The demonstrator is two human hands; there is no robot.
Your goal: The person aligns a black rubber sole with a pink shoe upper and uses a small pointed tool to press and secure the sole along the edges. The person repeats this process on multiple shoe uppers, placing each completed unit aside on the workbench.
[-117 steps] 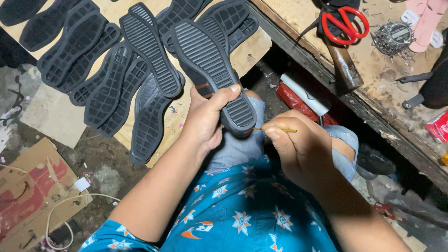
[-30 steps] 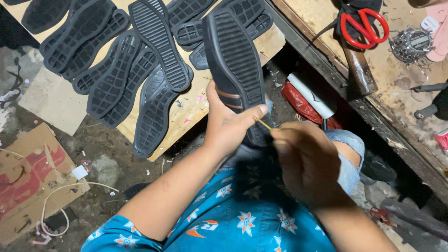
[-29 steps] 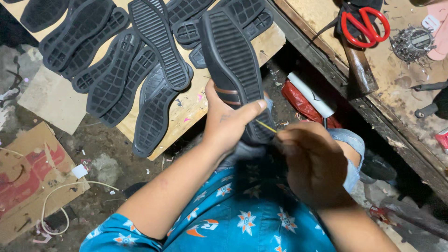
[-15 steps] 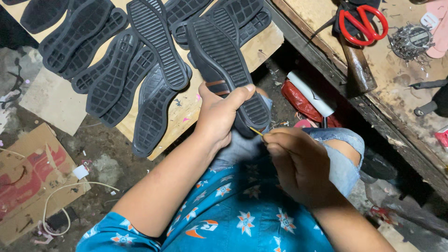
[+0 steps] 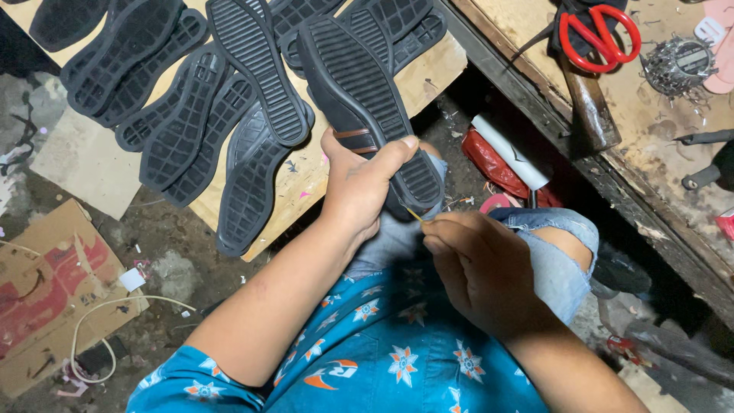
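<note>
Both hands busy: my left hand [image 5: 359, 191] clamps black shoe sole [image 5: 367, 107], thumb across heel; right hand [image 5: 482, 268] pinches thin yellow tool [image 5: 414, 215], tip just beside left thumb.

left hand [image 5: 359, 183]: grip closed, thumb extended across | right hand [image 5: 482, 268]: fingers curled, fingertips pinched together

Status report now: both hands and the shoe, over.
Left hand grips black shoe, sole up. Right hand pinches thin yellow tool at heel edge. Loose soles behind, not in the way.
</note>
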